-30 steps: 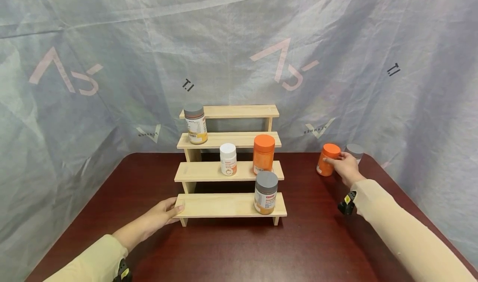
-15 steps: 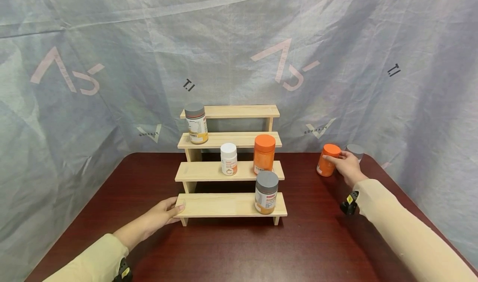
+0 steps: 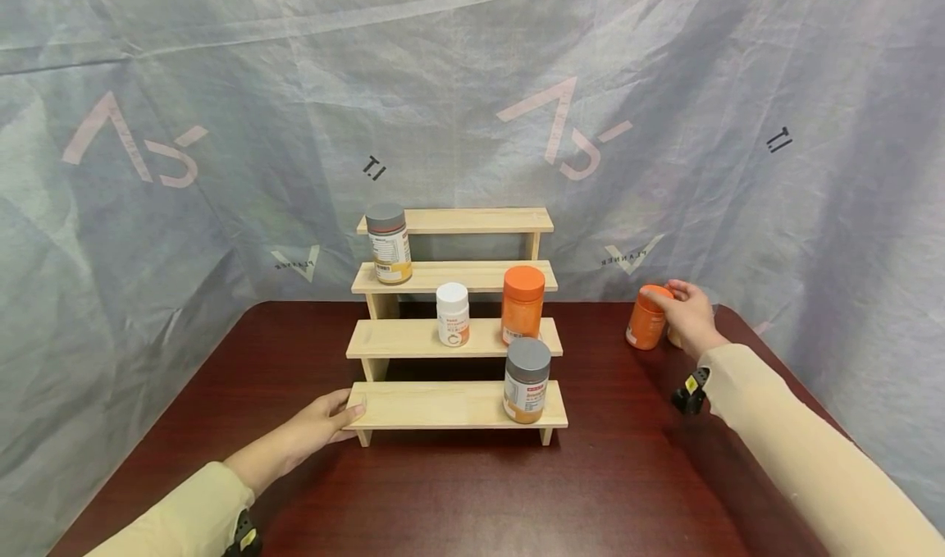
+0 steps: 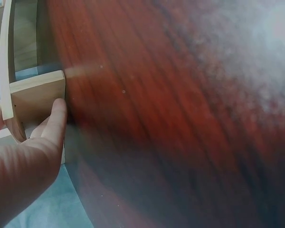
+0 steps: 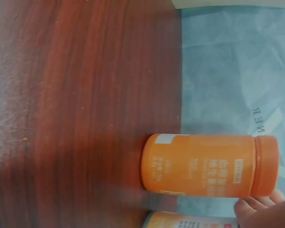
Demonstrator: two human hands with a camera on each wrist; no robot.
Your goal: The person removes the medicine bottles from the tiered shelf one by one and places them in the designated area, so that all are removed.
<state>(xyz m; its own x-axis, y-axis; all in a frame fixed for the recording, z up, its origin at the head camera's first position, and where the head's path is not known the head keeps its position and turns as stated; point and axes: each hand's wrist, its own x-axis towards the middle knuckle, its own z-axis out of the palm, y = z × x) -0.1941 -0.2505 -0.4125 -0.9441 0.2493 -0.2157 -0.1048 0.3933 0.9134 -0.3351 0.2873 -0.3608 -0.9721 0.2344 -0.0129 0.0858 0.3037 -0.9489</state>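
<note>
2nd jar (image 5: 192, 221) (mostly behind R hand (image 3: 690, 315) in head view) stands just beside orange jar (image 3: 646, 323), upright at far R of table (image 3: 458, 499); R grip is loose by its lid (image 5: 266, 166), contact unclear. L hand (image 3: 322, 420) holds end of stand (image 3: 435, 405): pale wood, stepped, w/ white bottle (image 3: 453, 315) & 3 other jars (image 3: 522, 307). Tabletop's glossy, red-brown; cloth backdrop (image 3: 443, 89) grey, creased.

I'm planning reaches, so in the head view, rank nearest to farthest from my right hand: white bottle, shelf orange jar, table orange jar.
1. Table orange jar, far right.
2. Shelf orange jar, right of center.
3. White bottle, farther left.
</note>
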